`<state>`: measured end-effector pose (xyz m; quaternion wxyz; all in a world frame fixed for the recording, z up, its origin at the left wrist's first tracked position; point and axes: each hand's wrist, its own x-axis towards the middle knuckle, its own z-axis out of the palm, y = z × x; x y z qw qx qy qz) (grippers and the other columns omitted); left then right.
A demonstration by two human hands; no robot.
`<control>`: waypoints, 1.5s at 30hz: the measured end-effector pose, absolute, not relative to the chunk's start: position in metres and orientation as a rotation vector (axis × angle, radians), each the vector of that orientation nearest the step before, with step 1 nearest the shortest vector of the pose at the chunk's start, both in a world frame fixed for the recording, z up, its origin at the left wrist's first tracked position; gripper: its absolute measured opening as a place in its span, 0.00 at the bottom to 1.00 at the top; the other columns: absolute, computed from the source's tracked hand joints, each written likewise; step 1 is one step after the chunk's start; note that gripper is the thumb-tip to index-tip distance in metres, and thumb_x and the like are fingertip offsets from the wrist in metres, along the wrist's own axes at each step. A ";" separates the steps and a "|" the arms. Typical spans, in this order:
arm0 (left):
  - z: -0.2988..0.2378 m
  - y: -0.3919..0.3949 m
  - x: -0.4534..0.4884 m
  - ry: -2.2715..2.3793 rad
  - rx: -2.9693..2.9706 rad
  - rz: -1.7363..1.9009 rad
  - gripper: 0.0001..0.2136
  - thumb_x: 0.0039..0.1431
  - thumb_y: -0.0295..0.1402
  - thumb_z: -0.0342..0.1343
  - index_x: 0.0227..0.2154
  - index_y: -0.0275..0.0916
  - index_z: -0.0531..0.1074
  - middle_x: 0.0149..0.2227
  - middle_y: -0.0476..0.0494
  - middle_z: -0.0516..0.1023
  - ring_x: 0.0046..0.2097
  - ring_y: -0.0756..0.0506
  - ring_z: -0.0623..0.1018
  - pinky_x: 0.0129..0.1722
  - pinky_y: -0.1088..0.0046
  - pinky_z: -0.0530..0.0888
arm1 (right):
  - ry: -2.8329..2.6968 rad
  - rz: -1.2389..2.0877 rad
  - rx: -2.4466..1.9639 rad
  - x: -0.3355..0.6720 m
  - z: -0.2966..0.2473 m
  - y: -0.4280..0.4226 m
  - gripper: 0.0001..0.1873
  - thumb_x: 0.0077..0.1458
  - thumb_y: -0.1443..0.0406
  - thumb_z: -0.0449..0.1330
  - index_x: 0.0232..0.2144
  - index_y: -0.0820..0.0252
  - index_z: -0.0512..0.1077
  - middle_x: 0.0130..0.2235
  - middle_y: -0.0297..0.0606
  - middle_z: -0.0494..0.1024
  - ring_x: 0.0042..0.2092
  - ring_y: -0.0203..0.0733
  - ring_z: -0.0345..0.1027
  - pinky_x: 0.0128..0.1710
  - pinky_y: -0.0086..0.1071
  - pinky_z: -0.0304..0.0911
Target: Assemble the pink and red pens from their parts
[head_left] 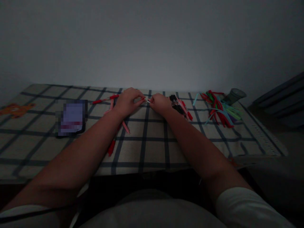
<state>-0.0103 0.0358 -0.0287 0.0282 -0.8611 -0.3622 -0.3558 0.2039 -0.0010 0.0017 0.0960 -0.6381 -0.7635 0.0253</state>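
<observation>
Over the middle of the table, my left hand (pixel 130 102) and my right hand (pixel 159 104) nearly meet at the fingertips. A thin whitish piece (pixel 148 101), perhaps part of a pen, shows in the small gap and runs into the pinch of my right hand. My left thumb and forefinger are pressed together with a speck of red at their tips; what they hold is too small to name. Near my left hand and under its forearm lie a red pen (pixel 104 99), a pink pen (pixel 125 127) and another red one (pixel 111 148).
Several black, pink and red pens (pixel 181 107) lie right of my right hand. Farther right are colourful fuzzy strips (pixel 217 109) beside a tipped dark glass (pixel 235 95). A phone-like device (pixel 72 117) lies left on the checked tablecloth (pixel 129 147). A wall (pixel 152 44) stands behind.
</observation>
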 end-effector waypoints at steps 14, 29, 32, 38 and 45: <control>-0.027 0.034 -0.010 -1.147 -2.672 -1.095 0.06 0.72 0.37 0.65 0.44 0.44 0.85 0.48 0.42 0.89 0.54 0.37 0.85 0.59 0.57 0.79 | -2.186 0.113 -1.866 0.208 -0.004 0.006 0.15 0.74 0.62 0.60 0.50 0.59 0.86 0.56 0.51 0.89 0.56 0.55 0.84 0.53 0.44 0.75; -0.027 0.034 -0.009 -1.151 -2.670 -1.086 0.08 0.72 0.38 0.64 0.44 0.44 0.87 0.47 0.42 0.90 0.54 0.36 0.85 0.60 0.55 0.79 | -1.904 0.188 -1.810 0.205 0.008 0.000 0.13 0.72 0.61 0.61 0.49 0.60 0.83 0.51 0.49 0.88 0.53 0.52 0.81 0.51 0.40 0.71; -0.026 0.034 -0.009 -1.147 -2.665 -1.089 0.08 0.71 0.38 0.64 0.45 0.44 0.87 0.47 0.42 0.90 0.53 0.36 0.85 0.59 0.55 0.79 | -1.845 0.213 -1.781 0.206 0.008 0.000 0.12 0.71 0.62 0.60 0.48 0.58 0.82 0.47 0.46 0.88 0.50 0.51 0.80 0.50 0.39 0.70; -0.025 0.033 -0.009 -1.176 -2.643 -1.093 0.07 0.71 0.36 0.64 0.45 0.43 0.86 0.46 0.41 0.90 0.53 0.36 0.85 0.57 0.56 0.79 | -1.687 0.346 -1.525 0.208 -0.005 0.012 0.09 0.71 0.63 0.57 0.44 0.56 0.78 0.39 0.37 0.82 0.43 0.44 0.77 0.49 0.37 0.71; -0.026 0.034 -0.009 -1.216 -2.598 -1.098 0.08 0.70 0.35 0.63 0.46 0.46 0.87 0.46 0.42 0.90 0.52 0.36 0.84 0.56 0.58 0.79 | -1.356 0.693 -1.189 0.202 -0.011 0.022 0.09 0.75 0.55 0.59 0.42 0.50 0.68 0.33 0.28 0.74 0.35 0.36 0.71 0.38 0.29 0.70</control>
